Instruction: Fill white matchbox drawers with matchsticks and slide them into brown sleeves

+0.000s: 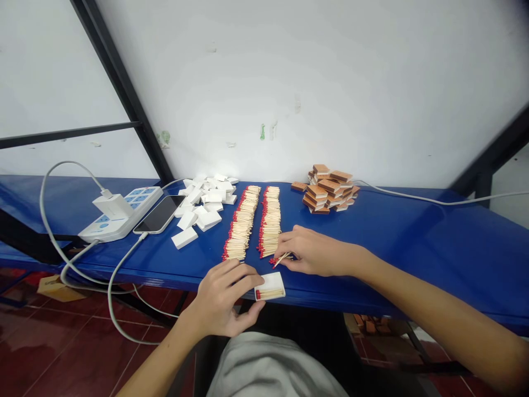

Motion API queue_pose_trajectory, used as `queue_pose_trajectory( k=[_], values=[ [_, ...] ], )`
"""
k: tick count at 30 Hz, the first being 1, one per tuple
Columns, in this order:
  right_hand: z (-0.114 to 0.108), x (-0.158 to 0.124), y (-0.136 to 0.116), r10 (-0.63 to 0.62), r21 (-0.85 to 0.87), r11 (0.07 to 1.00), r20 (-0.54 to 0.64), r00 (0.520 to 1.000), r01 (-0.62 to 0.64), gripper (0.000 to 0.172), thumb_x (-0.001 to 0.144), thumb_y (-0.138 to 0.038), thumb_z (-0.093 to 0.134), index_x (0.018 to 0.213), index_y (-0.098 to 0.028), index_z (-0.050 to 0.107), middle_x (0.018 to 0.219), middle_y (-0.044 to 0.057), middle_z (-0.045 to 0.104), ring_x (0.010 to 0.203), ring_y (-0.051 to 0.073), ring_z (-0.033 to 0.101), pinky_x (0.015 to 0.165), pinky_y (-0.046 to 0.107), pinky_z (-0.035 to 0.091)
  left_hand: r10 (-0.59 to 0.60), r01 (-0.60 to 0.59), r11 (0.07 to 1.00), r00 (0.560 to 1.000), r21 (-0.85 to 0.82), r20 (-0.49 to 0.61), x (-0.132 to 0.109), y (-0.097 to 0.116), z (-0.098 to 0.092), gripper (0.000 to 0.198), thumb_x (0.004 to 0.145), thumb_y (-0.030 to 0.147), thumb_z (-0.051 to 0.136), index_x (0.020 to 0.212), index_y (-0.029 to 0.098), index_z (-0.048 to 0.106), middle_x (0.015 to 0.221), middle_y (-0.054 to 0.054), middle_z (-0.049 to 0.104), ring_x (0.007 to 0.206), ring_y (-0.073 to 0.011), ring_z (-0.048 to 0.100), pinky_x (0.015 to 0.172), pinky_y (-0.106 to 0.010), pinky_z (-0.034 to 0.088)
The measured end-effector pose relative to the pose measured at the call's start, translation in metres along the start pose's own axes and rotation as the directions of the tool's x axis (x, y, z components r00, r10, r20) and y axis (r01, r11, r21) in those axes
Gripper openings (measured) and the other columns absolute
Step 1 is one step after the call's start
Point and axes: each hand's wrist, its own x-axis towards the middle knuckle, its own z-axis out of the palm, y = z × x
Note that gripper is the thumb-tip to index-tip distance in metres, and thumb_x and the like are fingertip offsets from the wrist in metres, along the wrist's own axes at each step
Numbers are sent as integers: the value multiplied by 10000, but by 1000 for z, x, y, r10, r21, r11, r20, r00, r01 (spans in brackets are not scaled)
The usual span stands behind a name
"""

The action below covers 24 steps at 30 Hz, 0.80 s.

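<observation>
Pinching a few matches (281,259) between thumb and fingertips, the right hand (316,252) rests on the bench (413,237), just beside the near end of two match rows (256,223). The left hand (223,298), close by at the bench edge, grips a white tray (270,286) by one end. The matches look light and snappable, best pinched mid-shaft. The tray is probably flimsy card, safest held by its walls.

The right hand (316,253) hides the ends of its pinched matches (281,259); the left hand (225,300) covers part of the tray (273,283).
</observation>
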Motion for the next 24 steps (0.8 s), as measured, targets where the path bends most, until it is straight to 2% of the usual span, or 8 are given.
queue_pose_trajectory(
  k=[4,9,14,18,24],
  values=[
    [2,1,0,2,71,997,-25,1000,0,190,890,-97,620,1012,-144,758,986,82,715,867,179,656,788,284,468,-14,14,1000,1000,20,3,1,1,0,200,812,217,663,1010,193,642,900,-49,719,773,-194,633,699,-335,509],
    [-3,2,-1,-27,116,993,-54,998,33,205,900,-91,606,1022,-136,764,931,77,701,794,151,622,729,260,467,-40,39,999,999,20,23,2,1,-1,224,823,218,663,1045,198,631,932,-52,721,782,-200,636,705,-335,508],
    [-6,2,-7,-58,195,977,-122,991,82,183,909,-123,615,1011,-145,765,883,53,692,690,111,561,664,229,437,-86,86,996,996,2,21,0,0,1,196,837,226,672,977,201,538,909,-48,707,768,-196,628,703,-326,493],
    [0,1,-13,-96,268,954,-165,982,138,166,904,-150,630,999,-147,766,872,45,700,646,95,538,627,213,420,-109,109,994,994,-5,10,0,0,2,238,850,243,672,931,214,451,904,-43,703,745,-183,616,684,-313,483],
    [13,3,-21,-143,249,951,-171,975,183,189,935,-200,619,1051,-152,760,872,52,723,639,104,551,630,223,423,-106,106,994,994,10,3,1,0,3,225,864,259,676,987,211,493,909,-46,709,771,-187,647,706,-307,507]
  ],
)
